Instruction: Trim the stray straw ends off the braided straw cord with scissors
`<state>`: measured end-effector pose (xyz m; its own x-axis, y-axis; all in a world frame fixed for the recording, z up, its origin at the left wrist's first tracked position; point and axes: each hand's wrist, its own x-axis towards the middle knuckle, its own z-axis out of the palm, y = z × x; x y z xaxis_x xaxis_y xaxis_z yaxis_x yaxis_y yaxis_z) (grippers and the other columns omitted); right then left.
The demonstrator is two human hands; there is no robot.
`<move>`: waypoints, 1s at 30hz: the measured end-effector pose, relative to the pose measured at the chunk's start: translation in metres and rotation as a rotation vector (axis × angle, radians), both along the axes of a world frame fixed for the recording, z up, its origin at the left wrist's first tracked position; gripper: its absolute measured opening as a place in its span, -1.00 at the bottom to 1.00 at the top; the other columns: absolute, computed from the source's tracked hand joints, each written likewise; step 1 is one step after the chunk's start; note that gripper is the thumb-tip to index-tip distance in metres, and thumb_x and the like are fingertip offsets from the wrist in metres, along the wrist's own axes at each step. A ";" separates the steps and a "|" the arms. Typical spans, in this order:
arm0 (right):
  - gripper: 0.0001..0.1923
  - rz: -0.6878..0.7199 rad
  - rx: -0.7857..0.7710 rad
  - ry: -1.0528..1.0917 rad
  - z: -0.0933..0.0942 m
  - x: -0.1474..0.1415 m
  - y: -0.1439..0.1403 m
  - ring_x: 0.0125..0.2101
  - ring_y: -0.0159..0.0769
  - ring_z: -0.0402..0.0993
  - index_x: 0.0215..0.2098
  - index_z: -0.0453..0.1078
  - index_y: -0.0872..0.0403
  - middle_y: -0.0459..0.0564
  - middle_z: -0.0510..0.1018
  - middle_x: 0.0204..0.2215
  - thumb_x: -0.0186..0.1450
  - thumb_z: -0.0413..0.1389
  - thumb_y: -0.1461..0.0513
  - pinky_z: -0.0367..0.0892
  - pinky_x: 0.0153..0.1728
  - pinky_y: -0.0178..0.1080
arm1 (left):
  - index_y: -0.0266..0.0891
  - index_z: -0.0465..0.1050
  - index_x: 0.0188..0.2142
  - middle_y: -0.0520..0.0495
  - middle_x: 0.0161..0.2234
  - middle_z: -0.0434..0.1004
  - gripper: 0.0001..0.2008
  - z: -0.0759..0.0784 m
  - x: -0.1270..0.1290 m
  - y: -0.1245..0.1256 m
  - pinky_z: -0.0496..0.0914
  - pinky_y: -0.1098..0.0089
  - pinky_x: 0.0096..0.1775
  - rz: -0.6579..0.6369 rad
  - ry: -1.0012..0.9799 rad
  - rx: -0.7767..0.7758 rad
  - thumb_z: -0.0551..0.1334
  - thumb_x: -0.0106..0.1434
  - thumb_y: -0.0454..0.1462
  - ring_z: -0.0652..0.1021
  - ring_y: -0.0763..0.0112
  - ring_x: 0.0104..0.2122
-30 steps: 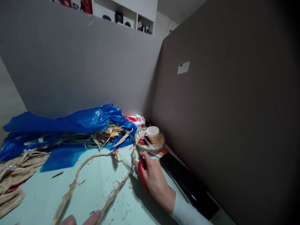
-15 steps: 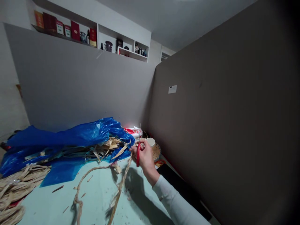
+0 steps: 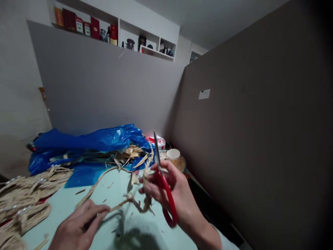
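Scissors with red handles (image 3: 169, 201) rest in my right hand (image 3: 179, 189), the dark blades pointing up and away. The fingers of that hand also touch a frayed cord of twisted dry plant fibre (image 3: 142, 207). My left hand (image 3: 79, 224), low in the view, pinches the thin end of this cord between thumb and fingers. Between the two hands the cord sags, with loose fibres sticking out. Another stretch of twisted cord (image 3: 100, 178) curves over the pale green tabletop (image 3: 63, 208) beyond my left hand.
A blue plastic bag (image 3: 104, 139) with dry leaf strips (image 3: 130, 152) lies at the back. Coils of braided fibre (image 3: 31, 194) are piled at left. A white cup (image 3: 173, 154) stands on a woven tray (image 3: 182, 166) near the right partition (image 3: 247, 121). Small scraps dot the tabletop.
My left hand has come into view at the lower left, pinching the cord. My right hand with the scissors is nearer to me, and the view has shifted slightly.
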<state>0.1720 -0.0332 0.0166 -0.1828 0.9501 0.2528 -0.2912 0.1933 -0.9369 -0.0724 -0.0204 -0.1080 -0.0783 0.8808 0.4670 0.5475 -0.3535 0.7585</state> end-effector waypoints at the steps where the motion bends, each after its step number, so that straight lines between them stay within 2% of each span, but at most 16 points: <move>1: -0.41 0.024 -0.053 -0.023 -0.010 0.004 -0.008 -0.41 -0.31 0.60 -0.19 0.23 0.01 -0.14 0.57 -0.40 0.02 0.48 0.10 0.45 -0.37 -0.33 | 0.01 0.70 -0.45 -0.04 -0.39 0.66 -0.88 0.011 0.000 -0.002 0.58 0.33 -0.34 0.028 -0.051 -0.032 0.39 0.03 -0.09 0.69 0.10 -0.35; 3: -0.43 0.066 -0.172 -0.139 -0.034 0.013 -0.015 -0.40 -0.30 0.58 -0.18 0.21 0.02 -0.10 0.58 -0.41 0.06 0.45 0.08 0.43 -0.35 -0.30 | -0.06 0.68 -0.43 -0.08 -0.28 0.65 -0.83 0.032 0.000 -0.007 0.55 0.40 -0.50 0.069 -0.113 -0.092 0.34 0.10 -0.08 0.66 0.23 -0.47; 4: -0.44 0.049 -0.195 -0.208 -0.046 0.017 -0.014 -0.44 -0.32 0.54 -0.19 0.20 0.02 -0.11 0.57 -0.43 0.06 0.44 0.08 0.40 -0.36 -0.31 | -0.08 0.67 -0.40 -0.10 -0.24 0.65 -0.80 0.039 0.001 -0.008 0.54 0.43 -0.51 0.077 -0.148 -0.108 0.32 0.13 -0.08 0.66 0.27 -0.47; 6: -0.53 -0.003 -0.173 -0.399 -0.066 0.026 -0.009 -0.51 -0.34 0.44 -0.22 0.21 0.03 -0.16 0.49 -0.52 0.11 0.38 0.09 0.31 -0.43 -0.32 | -0.12 0.66 -0.38 -0.09 -0.28 0.67 -0.81 0.051 0.004 -0.011 0.53 0.45 -0.54 0.083 -0.197 -0.138 0.34 0.14 -0.09 0.64 0.33 -0.54; 8: -0.78 -0.044 -0.075 -0.721 -0.076 0.033 -0.003 -0.54 -0.35 0.32 -0.29 0.25 0.04 -0.14 0.45 -0.56 0.27 0.19 0.13 0.18 -0.48 -0.33 | -0.12 0.66 -0.38 -0.05 -0.41 0.69 -0.84 0.057 0.006 -0.013 0.53 0.46 -0.54 0.068 -0.245 -0.158 0.35 0.14 -0.13 0.63 0.35 -0.60; 10: -0.91 -0.070 0.057 -1.032 -0.075 0.039 0.001 -0.53 -0.33 0.26 -0.32 0.27 0.04 -0.12 0.42 -0.56 0.34 0.05 0.20 0.09 -0.48 -0.31 | -0.10 0.67 -0.42 -0.01 -0.47 0.69 -0.89 0.059 0.009 -0.014 0.54 0.47 -0.50 0.019 -0.284 -0.174 0.35 0.12 -0.17 0.65 0.34 -0.60; 12: -0.89 -0.057 0.127 -1.305 -0.068 0.044 0.005 -0.58 -0.34 0.18 -0.35 0.25 0.03 -0.10 0.39 -0.57 0.35 0.02 0.22 -0.03 -0.52 -0.28 | -0.06 0.68 -0.46 0.03 -0.48 0.69 -0.91 0.059 0.010 -0.016 0.55 0.49 -0.44 -0.042 -0.313 -0.181 0.36 0.11 -0.21 0.66 0.35 -0.57; 15: -0.94 -0.233 0.243 -1.520 -0.053 0.050 0.012 -0.60 -0.31 0.17 -0.29 0.26 0.04 -0.05 0.42 -0.55 0.34 -0.02 0.25 -0.14 -0.50 -0.23 | 0.01 0.69 -0.49 0.11 -0.49 0.67 -0.87 0.059 0.010 -0.018 0.53 0.56 -0.40 -0.113 -0.336 -0.180 0.36 0.12 -0.27 0.65 0.44 -0.56; 17: -0.95 -0.328 0.316 -1.423 -0.046 0.049 0.015 -0.58 -0.28 0.23 -0.26 0.25 0.04 -0.04 0.44 -0.52 0.34 0.00 0.23 -0.09 -0.50 -0.24 | 0.05 0.69 -0.49 0.14 -0.49 0.65 -0.84 0.059 0.010 -0.019 0.52 0.59 -0.40 -0.150 -0.340 -0.181 0.36 0.11 -0.29 0.64 0.47 -0.55; 19: -0.90 -0.275 0.312 -1.148 -0.044 0.042 0.016 -0.54 -0.28 0.31 -0.23 0.25 0.02 -0.07 0.47 -0.50 0.37 0.05 0.16 0.07 -0.48 -0.26 | 0.07 0.70 -0.48 0.15 -0.50 0.64 -0.81 0.059 0.010 -0.020 0.51 0.61 -0.39 -0.191 -0.335 -0.181 0.35 0.12 -0.31 0.64 0.48 -0.55; 20: -0.86 -0.192 0.259 -0.981 -0.044 0.037 0.015 -0.50 -0.29 0.38 -0.22 0.24 0.00 -0.07 0.50 -0.47 0.37 0.08 0.13 0.16 -0.44 -0.28 | 0.08 0.70 -0.47 0.16 -0.50 0.64 -0.80 0.059 0.010 -0.021 0.51 0.61 -0.39 -0.215 -0.330 -0.178 0.34 0.14 -0.33 0.64 0.49 -0.55; 22: -0.74 0.079 0.049 -0.611 -0.049 0.023 0.011 -0.37 -0.27 0.52 -0.17 0.23 -0.01 -0.03 0.59 -0.35 0.34 0.19 0.08 0.33 -0.32 -0.28 | 0.09 0.69 -0.43 0.16 -0.48 0.64 -0.76 0.059 0.011 -0.022 0.51 0.61 -0.39 -0.269 -0.311 -0.163 0.32 0.18 -0.35 0.64 0.49 -0.54; 23: -0.64 0.202 -0.093 -0.460 -0.053 0.016 0.009 -0.31 -0.26 0.55 -0.14 0.22 -0.01 -0.02 0.61 -0.30 0.28 0.27 0.05 0.37 -0.27 -0.27 | 0.10 0.69 -0.41 0.16 -0.48 0.65 -0.75 0.058 0.011 -0.022 0.51 0.61 -0.38 -0.295 -0.294 -0.154 0.31 0.20 -0.36 0.65 0.49 -0.52; 25: -0.50 0.369 -0.288 -0.236 -0.062 0.006 0.006 -0.31 -0.30 0.56 -0.14 0.21 0.00 0.00 0.62 -0.24 0.17 0.39 0.05 0.39 -0.29 -0.31 | 0.11 0.69 -0.38 0.15 -0.46 0.66 -0.72 0.057 0.011 -0.021 0.51 0.62 -0.35 -0.342 -0.255 -0.138 0.28 0.23 -0.37 0.65 0.48 -0.46; 27: -0.42 0.435 -0.380 -0.135 -0.069 0.001 0.006 -0.40 -0.40 0.52 -0.16 0.22 0.02 -0.02 0.63 -0.27 0.08 0.47 0.07 0.35 -0.38 -0.38 | 0.13 0.69 -0.37 0.14 -0.45 0.67 -0.69 0.055 0.011 -0.019 0.51 0.62 -0.32 -0.369 -0.218 -0.131 0.27 0.24 -0.40 0.65 0.48 -0.41; 30: -0.36 0.438 -0.440 -0.103 -0.071 0.000 0.007 -0.47 -0.49 0.45 -0.22 0.24 0.06 -0.08 0.62 -0.36 -0.03 0.53 0.10 0.31 -0.42 -0.43 | 0.14 0.68 -0.36 0.16 -0.43 0.66 -0.66 0.052 0.010 -0.017 0.51 0.63 -0.33 -0.373 -0.192 -0.132 0.25 0.24 -0.41 0.64 0.49 -0.41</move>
<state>0.1723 -0.0266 -0.0545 -0.5809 0.7927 -0.1848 -0.1598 -0.3337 -0.9290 -0.0626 -0.0375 -0.0562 0.1825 0.9164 0.3562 0.2455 -0.3933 0.8860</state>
